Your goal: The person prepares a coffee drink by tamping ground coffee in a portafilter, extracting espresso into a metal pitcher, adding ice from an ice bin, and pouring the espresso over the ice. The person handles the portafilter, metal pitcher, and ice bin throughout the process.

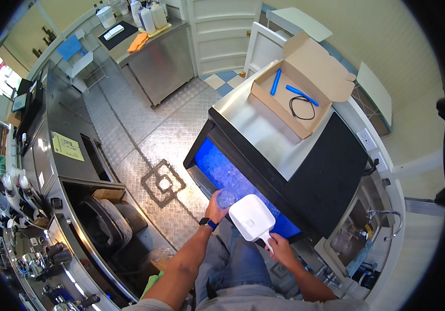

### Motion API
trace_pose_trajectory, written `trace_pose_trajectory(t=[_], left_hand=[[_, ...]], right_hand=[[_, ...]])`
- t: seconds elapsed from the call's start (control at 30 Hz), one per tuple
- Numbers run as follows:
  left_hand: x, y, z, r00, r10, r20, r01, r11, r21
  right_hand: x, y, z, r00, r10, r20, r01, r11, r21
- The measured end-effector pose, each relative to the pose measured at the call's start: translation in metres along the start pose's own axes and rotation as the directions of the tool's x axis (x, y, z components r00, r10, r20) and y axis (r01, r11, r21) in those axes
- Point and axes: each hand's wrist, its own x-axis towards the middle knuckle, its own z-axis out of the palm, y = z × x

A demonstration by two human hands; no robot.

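Observation:
My left hand (215, 208) is wrapped around a clear cup (225, 199) at the front lip of an ice machine's bin. By its handle, my right hand (280, 247) grips a white plastic ice scoop (252, 217). The scoop's bowl is beside the cup, to its right, and a small ice piece seems to lie in it. Ice cubes (230, 167) fill the blue-lit bin beyond both hands. Whether the cup holds ice is hard to tell.
On the ice machine's steel top (273, 128) stands an open cardboard box (302, 97) with blue tools and a black cable. A small sink (346, 233) is at right. An espresso machine (37, 264) and a lined trash bin (109, 225) are at left.

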Motion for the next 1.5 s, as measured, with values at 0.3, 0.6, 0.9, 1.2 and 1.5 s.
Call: trace_pose_trajectory(t=[0.3,0.6,0.9,1.2,1.5], left_hand=[[-0.023,0.022,-0.044,0.984,0.066,-0.166,-0.084,0.991,-0.102],[-0.149,0.027,-0.118,0.954,-0.081,-0.288,0.105,0.992,0.069],[-0.301,0.006,-0.142,0.846,-0.247,-0.473,0.260,0.965,-0.039],[-0.340,0.004,-0.145,0.755,-0.300,-0.584,0.301,0.949,-0.098],[-0.367,0.004,-0.157,0.617,-0.242,-0.749,0.298,0.953,-0.062]], right_hand=[[0.150,0.115,0.001,0.985,-0.018,-0.173,0.033,0.996,0.086],[0.330,0.082,0.032,0.973,-0.144,-0.180,0.180,0.963,0.202],[0.234,0.027,-0.032,0.915,-0.125,0.383,-0.403,-0.290,0.868],[0.218,0.047,0.007,0.990,-0.135,0.037,0.015,0.370,0.929],[0.178,0.054,0.140,0.942,-0.085,0.326,-0.109,0.839,0.533]])
